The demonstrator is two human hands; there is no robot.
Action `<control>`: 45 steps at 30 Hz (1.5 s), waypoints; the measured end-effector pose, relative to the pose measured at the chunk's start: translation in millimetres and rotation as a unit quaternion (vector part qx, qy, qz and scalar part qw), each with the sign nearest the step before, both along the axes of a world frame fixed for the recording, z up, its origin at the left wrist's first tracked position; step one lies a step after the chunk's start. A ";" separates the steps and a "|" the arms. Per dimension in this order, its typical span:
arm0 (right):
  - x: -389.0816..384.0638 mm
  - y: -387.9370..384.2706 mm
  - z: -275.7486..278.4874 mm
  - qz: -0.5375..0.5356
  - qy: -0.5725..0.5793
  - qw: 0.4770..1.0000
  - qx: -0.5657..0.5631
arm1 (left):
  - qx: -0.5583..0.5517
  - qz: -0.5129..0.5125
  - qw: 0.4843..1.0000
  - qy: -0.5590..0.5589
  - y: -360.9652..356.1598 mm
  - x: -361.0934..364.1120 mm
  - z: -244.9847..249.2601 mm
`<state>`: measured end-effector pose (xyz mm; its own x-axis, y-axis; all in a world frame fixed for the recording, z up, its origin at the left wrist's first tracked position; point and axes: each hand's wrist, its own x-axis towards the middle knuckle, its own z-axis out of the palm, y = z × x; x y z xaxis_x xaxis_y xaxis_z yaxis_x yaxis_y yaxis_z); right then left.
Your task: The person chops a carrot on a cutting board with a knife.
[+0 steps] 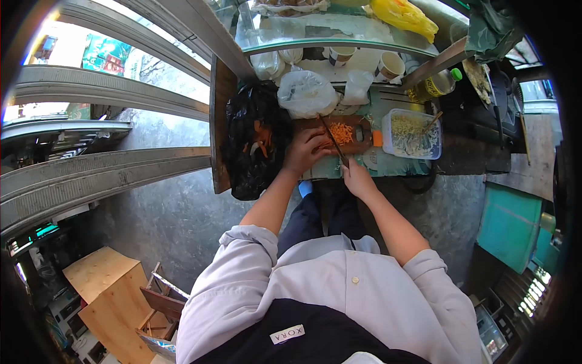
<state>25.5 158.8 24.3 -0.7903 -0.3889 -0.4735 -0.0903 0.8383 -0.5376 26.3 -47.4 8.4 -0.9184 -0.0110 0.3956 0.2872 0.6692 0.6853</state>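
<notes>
My right hand (357, 178) is closed round the handle of a knife (333, 138), whose blade slants up and left over a brown cutting board (362, 144). Left of the blade, my left hand (305, 150) lies over the board with bent fingers, pressing on a carrot that is mostly hidden; a little orange shows at the fingertips. Chopped carrot (342, 133) lies in a small heap just right of the blade. Another orange carrot piece (377, 138) sits at the board's right edge.
A black plastic bag (242, 164) with orange peelings stands left of the board. A clear tub (413, 154) of shredded vegetables is on the right. Behind are a white plastic bag (306, 92), paper cups (389, 67), a glass shelf and a yellow bottle (434, 86).
</notes>
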 end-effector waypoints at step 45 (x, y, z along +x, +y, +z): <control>17.4 -8.8 -5.0 -0.003 0.029 1.000 0.003 | 0.024 0.027 0.999 0.023 10.4 6.4 -33.0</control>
